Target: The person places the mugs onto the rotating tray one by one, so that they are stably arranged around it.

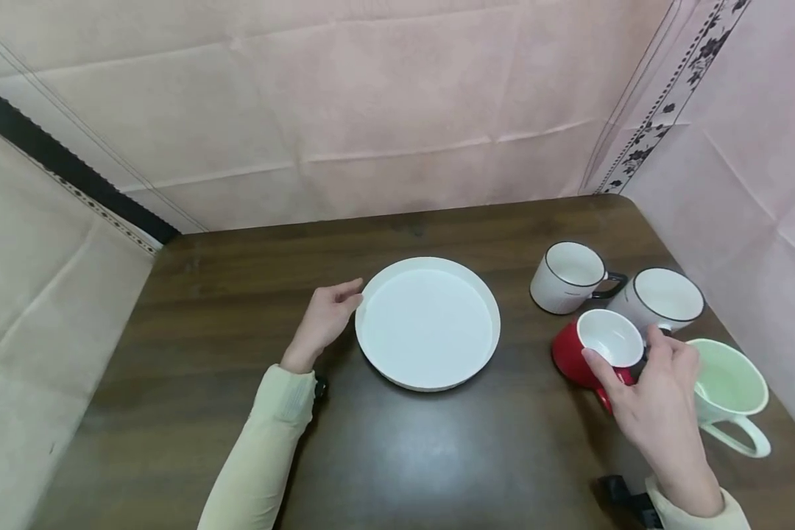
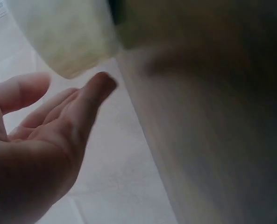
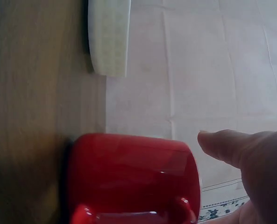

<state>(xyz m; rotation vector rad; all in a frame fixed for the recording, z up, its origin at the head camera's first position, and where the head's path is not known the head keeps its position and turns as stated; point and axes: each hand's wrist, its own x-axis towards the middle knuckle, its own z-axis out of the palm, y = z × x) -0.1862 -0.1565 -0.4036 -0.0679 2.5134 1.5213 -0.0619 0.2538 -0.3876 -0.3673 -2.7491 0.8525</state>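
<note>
A white round plate [image 1: 428, 324] lies on the brown table, also seen edge-on in the right wrist view [image 3: 111, 37]. My left hand [image 1: 326, 321] is at its left rim, thumb and fingers extended; in the left wrist view the hand [image 2: 49, 140] is beside the pale plate [image 2: 63, 32], and contact is unclear. On the right, my right hand [image 1: 659, 405] reaches over the red mug [image 1: 573, 355], thumb and fingers spread about its rim and handle side. The right wrist view shows the thumb [image 3: 227, 144] apart from the red mug [image 3: 133, 172].
Two white mugs with dark rims, one [image 1: 566, 280] behind the red mug and another [image 1: 665, 294] farther right, stand at the back right. A pale green mug [image 1: 729, 383] stands right of my right hand. Pale cloth [image 1: 371, 110] hangs around the brown table [image 1: 238, 294].
</note>
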